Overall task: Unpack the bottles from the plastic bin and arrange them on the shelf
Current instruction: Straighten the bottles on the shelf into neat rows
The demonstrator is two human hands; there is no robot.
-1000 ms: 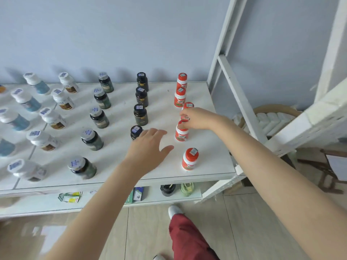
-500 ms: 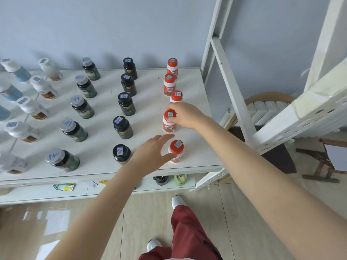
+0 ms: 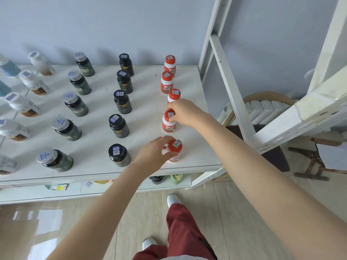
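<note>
Bottles stand in rows on the white shelf top [image 3: 146,102]. At its right end runs a column of red-capped bottles. My left hand [image 3: 153,153] grips the nearest red-capped bottle [image 3: 175,150] by the front edge, fingers curled round its left side. My right hand [image 3: 183,112] pinches the cap of the second red-capped bottle [image 3: 168,122] from the right. A third red-capped bottle [image 3: 174,95] stands just behind that hand. Black bottles [image 3: 122,101], green bottles [image 3: 76,104] and white bottles [image 3: 23,105] fill the columns to the left. The plastic bin is out of view.
A white slanted frame with a ladder-like rail [image 3: 231,85] rises right of the shelf. A lower shelf [image 3: 131,184] holds small items. A wooden stool [image 3: 315,158] stands on the tiled floor at the right. My red-trousered leg [image 3: 184,231] is below.
My left hand moved right and forward from the black bottle column and took hold of the nearest red-capped bottle. My right hand shifted from the third bottle's cap to the second's.
</note>
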